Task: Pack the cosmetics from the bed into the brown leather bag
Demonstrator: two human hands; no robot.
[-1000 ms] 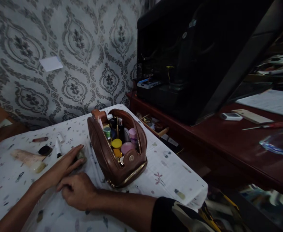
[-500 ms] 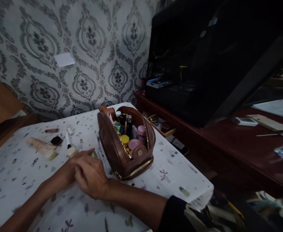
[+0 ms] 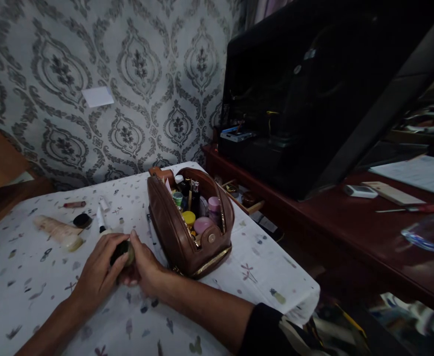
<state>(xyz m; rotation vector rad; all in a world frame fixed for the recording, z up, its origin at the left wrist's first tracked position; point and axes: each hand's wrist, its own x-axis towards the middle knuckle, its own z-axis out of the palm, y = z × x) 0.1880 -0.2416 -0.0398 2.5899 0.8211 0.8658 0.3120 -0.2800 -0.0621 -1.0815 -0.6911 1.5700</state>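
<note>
My left hand (image 3: 100, 267) and my right hand (image 3: 142, 264) meet around a small round jar (image 3: 122, 252) with a dark top, just left of the brown bag (image 3: 179, 227). The fingers of both hands are wrapped round it and partly hide it. The bag stands unzipped and holds cosmetics, among them a yellow-lidded jar (image 3: 189, 218), a pink-lidded jar (image 3: 203, 225) and a dark bottle (image 3: 195, 193). Left of my hands lie a beige tube (image 3: 55, 230), a black round item (image 3: 82, 220), a reddish tube (image 3: 74, 204) and a white tube (image 3: 100, 217).
A patterned white cloth covers the table (image 3: 20, 282). To the right is a dark red desk (image 3: 343, 232) with a large black screen (image 3: 294, 109), a white device (image 3: 361, 191) and papers (image 3: 420, 173). A small wooden drawer (image 3: 256, 206) juts out behind the bag.
My hands, earlier overlapped with the right over the left, are now side by side around the jar, whose dark top shows. The view has shifted slightly.
</note>
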